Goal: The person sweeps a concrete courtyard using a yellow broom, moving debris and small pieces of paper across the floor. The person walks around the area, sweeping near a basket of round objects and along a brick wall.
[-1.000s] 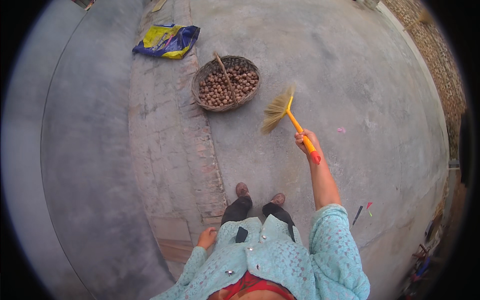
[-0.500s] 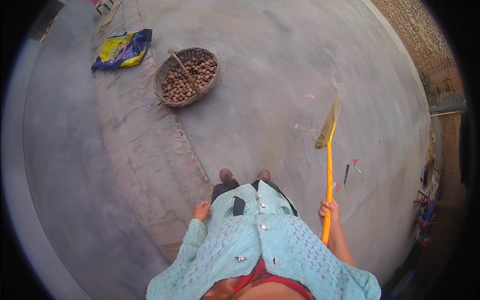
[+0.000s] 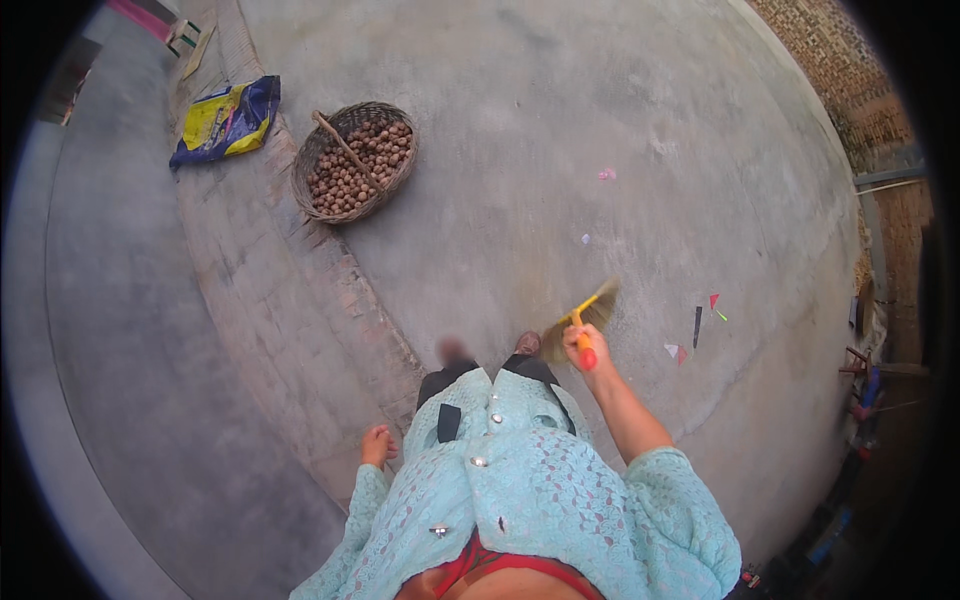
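Observation:
My right hand (image 3: 585, 345) is closed around the orange handle of a broom (image 3: 588, 308), right in front of my body. The handle's red end points back toward me. Its yellow-edged bristle head fans out just beyond the hand, close to my right shoe (image 3: 528, 343), and seems to touch the concrete floor. At my left side hangs my left hand (image 3: 377, 446), with nothing visible in it and its fingers loosely bent and slightly apart.
A wicker basket (image 3: 298, 178) of walnuts stands ahead to the left, beside a blue-and-yellow sack (image 3: 225, 122) on the brick strip (image 3: 270, 300). Small litter lies to the right: a black strip (image 3: 697, 327), a red scrap (image 3: 714, 300) and a pink scrap (image 3: 606, 174).
My right hand has swung inward and forward with the broom, and the bristle head has come from far right to near my right foot. My left hand has shifted slightly left and down.

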`<move>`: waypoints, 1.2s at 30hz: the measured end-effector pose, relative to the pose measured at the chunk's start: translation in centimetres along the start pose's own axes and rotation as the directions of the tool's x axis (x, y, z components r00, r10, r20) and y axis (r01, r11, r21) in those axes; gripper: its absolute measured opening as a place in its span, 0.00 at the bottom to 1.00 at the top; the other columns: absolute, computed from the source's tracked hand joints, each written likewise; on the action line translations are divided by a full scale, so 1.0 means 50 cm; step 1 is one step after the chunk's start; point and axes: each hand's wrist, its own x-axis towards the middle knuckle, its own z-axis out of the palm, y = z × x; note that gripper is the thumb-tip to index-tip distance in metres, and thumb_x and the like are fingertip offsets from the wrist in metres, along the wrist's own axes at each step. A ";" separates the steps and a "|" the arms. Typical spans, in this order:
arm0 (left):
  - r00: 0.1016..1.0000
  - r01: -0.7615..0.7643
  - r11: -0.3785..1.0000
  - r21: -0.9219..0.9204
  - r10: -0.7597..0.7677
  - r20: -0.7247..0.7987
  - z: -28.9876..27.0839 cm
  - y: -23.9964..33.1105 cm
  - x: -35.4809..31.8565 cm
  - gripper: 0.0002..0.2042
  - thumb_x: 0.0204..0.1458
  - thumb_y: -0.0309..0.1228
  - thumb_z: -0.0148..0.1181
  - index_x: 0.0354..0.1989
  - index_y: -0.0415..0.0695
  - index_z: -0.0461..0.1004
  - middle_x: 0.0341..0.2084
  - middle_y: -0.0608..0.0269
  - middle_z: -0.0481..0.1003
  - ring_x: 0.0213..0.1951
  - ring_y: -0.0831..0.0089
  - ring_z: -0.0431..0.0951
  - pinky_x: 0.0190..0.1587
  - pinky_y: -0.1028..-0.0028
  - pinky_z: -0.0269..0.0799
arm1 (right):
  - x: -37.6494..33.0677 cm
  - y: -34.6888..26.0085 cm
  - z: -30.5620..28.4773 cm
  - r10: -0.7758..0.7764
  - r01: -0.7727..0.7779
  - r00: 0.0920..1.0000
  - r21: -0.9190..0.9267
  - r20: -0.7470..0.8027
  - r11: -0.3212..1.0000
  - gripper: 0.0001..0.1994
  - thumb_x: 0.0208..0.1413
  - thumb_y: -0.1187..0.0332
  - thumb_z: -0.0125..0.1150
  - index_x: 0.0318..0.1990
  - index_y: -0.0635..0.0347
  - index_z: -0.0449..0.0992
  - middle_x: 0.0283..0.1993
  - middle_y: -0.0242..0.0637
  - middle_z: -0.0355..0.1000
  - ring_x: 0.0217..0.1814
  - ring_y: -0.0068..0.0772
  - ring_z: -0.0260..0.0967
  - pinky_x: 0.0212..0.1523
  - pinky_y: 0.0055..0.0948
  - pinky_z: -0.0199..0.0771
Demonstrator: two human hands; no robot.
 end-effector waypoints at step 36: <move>0.976 -0.161 0.960 0.228 0.120 0.184 0.185 0.202 0.015 0.13 0.47 0.29 0.45 0.43 0.41 0.64 0.21 0.62 0.68 0.16 0.74 0.69 0.17 0.74 0.69 | -0.466 -0.266 -0.325 -0.519 0.547 0.815 0.049 -0.256 0.835 0.04 0.45 0.77 0.47 0.26 0.65 0.58 0.20 0.35 0.60 0.15 0.17 0.57 0.15 0.15 0.63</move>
